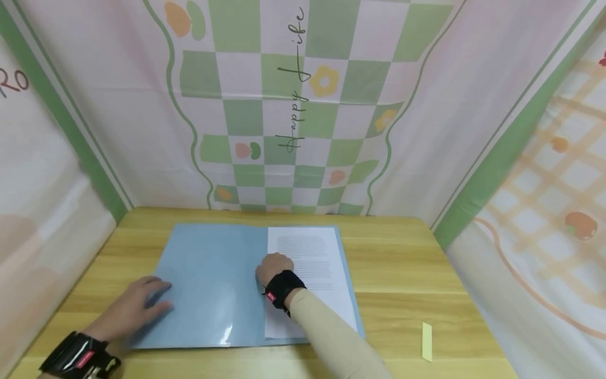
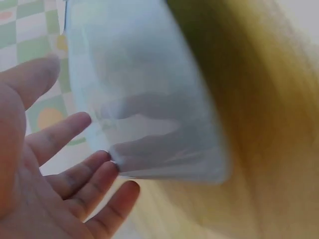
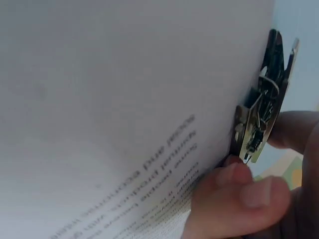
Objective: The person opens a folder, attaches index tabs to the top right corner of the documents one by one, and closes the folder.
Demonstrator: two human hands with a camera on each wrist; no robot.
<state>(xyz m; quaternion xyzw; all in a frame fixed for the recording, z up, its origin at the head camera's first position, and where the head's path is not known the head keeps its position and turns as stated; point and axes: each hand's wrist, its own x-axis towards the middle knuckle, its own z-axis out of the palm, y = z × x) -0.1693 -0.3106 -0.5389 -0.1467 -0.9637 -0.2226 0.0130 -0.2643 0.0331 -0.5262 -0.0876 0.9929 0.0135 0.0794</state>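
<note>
1. The blue folder (image 1: 213,287) lies open on the desk (image 1: 402,273). A printed sheet (image 1: 317,263) rests on its right half.
2. The right hand (image 1: 273,268) pinches the metal clip (image 3: 261,114) at the sheet's left edge, near the fold.
3. The left hand (image 1: 134,308) lies flat, fingers relaxed, on the folder's left flap.
4. Risk: if the pinch slips, the clip may snap shut askew and crease the sheet.
5. Risk: the sheet may slide from under the clip if it is not aligned.
6. Risk: if the left hand lifts, the folder may shift on the desk.
7. A yellow note (image 1: 427,341) lies well apart, to the right.

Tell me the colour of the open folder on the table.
Light blue folder, clearest in the head view.
</note>
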